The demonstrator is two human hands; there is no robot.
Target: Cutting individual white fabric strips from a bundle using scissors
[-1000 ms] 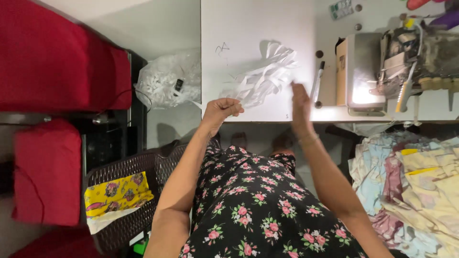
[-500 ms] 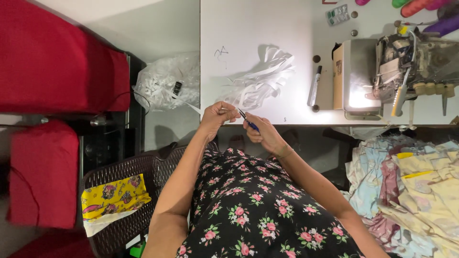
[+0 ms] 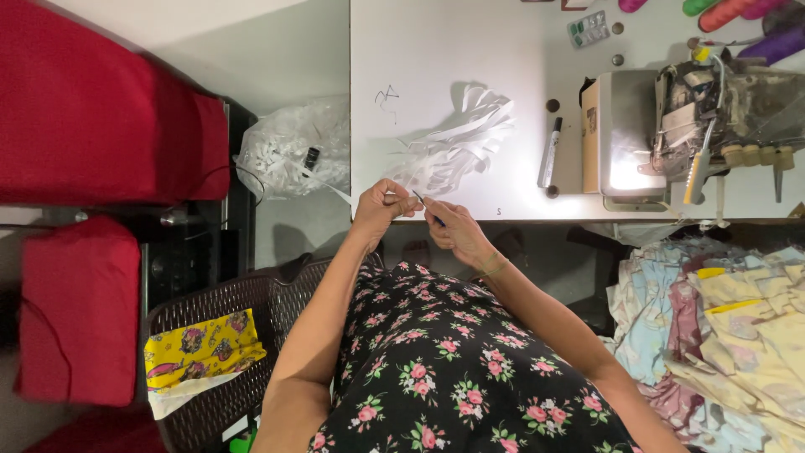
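While held at the near edge of the bench (image 3: 436, 50), both hands meet over one small tool.
Left hand (image 3: 379, 210): fingers curled together, fingertips pinched on something thin and pale, too small to tell what; just off the bench's near edge.
Right hand (image 3: 457, 233): fingers closed on a small dark-handled tool (image 3: 426, 208), its thin tip pointing toward the left hand.
Small tool: between the two hands, at the near edge of the bench, below the strips.
White strips (image 3: 457, 143): loose heap lying on the bench, just beyond the hands.
Marker pen (image 3: 550, 151): lying on the bench, right of the strips, beside the sewing machine.
Sewing machine (image 3: 696, 126): on the right part of the bench, lamp lit over its plate.
Thread cones (image 3: 729, 10): at the far right corner of the bench, behind the machine.
Plastic bag (image 3: 289, 151): clear, full of white scraps, left of the bench.
Basket (image 3: 226, 352): dark, woven, left of the bench and nearer, yellow printed cloth (image 3: 197, 348) inside.
Pile of cloth (image 3: 721, 327): pale printed pieces, below the right end of the bench.
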